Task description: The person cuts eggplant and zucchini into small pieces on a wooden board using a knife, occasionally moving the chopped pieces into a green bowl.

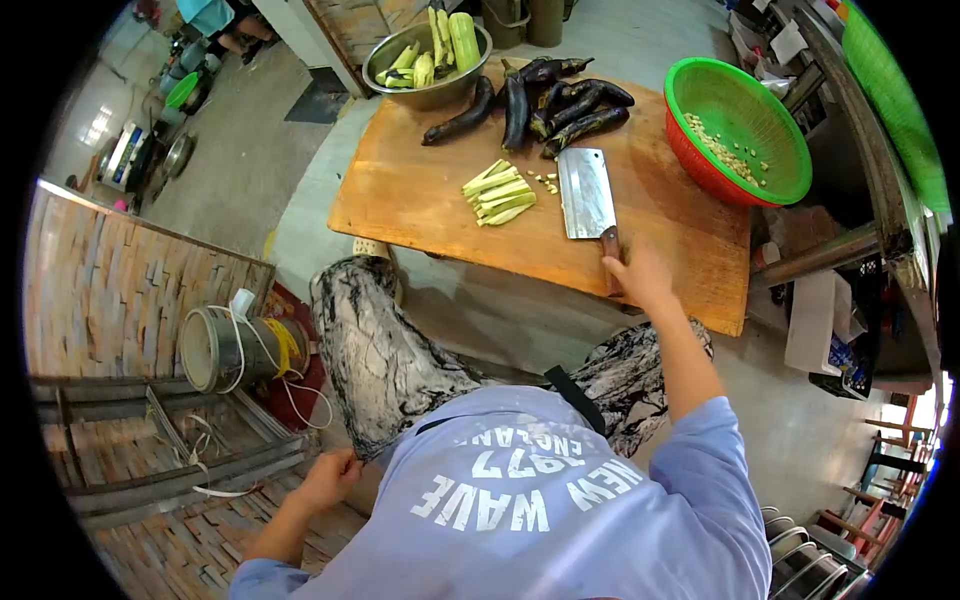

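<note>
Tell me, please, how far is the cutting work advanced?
It looks partway. Done: pale sticks lie cut on the wooden board; small pieces sit in the green basket. In hand: the right hand is at the handle of the cleaver, blade lying flat; the left hand is away. Apparently left: the dark eggplants, unpeeled, and longer peeled pieces in the metal bowl.

The counter (420,205) is brown wood. A shiny bowl (440,97) sits at its far left corner. Next to it is a messy bunch of dark eggplants (516,112). Nearer are pale green strips (502,194), lying side by side, with tiny bits (546,182) just beside them. A big knife (588,192) lies flat to their right. A green basket (797,165) sits inside a red basket (688,160) at the right.
</note>
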Motion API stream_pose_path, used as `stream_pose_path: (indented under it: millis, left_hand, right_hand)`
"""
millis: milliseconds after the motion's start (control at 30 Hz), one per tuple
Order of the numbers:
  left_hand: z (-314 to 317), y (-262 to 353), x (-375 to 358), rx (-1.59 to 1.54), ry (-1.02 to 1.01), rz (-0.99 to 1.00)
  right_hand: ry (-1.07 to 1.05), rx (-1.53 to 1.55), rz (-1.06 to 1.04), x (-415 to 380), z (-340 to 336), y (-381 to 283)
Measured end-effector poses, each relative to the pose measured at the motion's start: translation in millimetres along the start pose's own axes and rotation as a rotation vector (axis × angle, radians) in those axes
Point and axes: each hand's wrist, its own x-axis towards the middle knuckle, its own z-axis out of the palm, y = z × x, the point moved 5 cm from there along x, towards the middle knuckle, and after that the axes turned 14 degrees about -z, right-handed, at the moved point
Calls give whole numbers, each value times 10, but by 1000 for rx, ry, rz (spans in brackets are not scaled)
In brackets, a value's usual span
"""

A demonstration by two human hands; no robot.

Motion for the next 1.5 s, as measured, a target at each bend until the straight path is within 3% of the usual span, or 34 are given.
stream_pose_path:
  millis: [33, 100, 167, 200, 233, 267, 300, 400, 500, 633, 700, 800, 900, 1033, 1133, 1233, 1333, 1500]
  left_hand:
    - [-77, 26, 43, 24, -12, 22]
    - [-412, 210, 395, 483, 88, 155]
    - [-1036, 974, 797, 245, 283, 298]
    - [-1305, 1377, 948, -39, 381, 441]
    - [-1411, 1677, 1212, -206, 459, 548]
    - [-1458, 2003, 1479, -172, 613, 645]
    - [-1489, 2371, 1692, -73, 642, 622]
    - [-1274, 3092, 2578, 203, 749, 435]
    - [-1057, 3376, 3098, 342, 670, 298]
    - [-915, 3337, 3349, 264, 561, 313]
    - [-804, 3334, 3356, 193, 489, 393]
    - [-518, 3386, 3334, 122, 624, 476]
    - [-381, 3719, 3237, 79, 686, 524]
    - [-334, 3882, 3257, 118, 659, 423]
    - [-440, 3929, 3104, 154, 518, 359]
    - [-509, 3930, 3101, 102, 507, 405]
    - [-551, 3903, 3112, 27, 633, 550]
    - [-490, 3874, 3191, -26, 527, 625]
  right_hand:
    - [23, 59, 18, 48, 67, -23]
    - [62, 170, 55, 133, 167, -51]
    - [113, 300, 48, 210, 321, 95]
    - [142, 370, 44, 249, 353, 163]
    - [109, 606, 112, 242, 368, 257]
    - [72, 840, 184, 170, 365, 337]
    - [32, 1077, 258, 71, 361, 318]
    - [112, 1237, 301, -292, 21, 16]
    - [204, 1216, 325, -445, -145, -87]
    - [147, 1131, 306, -464, -120, -198]
    - [121, 1113, 268, -421, -80, -252]
    - [100, 1027, 235, -337, -24, -212]
    - [156, 708, 129, -261, -54, -68]
    - [163, 576, 80, -239, -320, -86]
    - [106, 425, 22, -207, -465, -214]
    - [89, 331, -95, -162, -521, -318]
    - [33, 297, -150, -116, -535, -384]
    - [-24, 252, -177, -39, -535, -439]
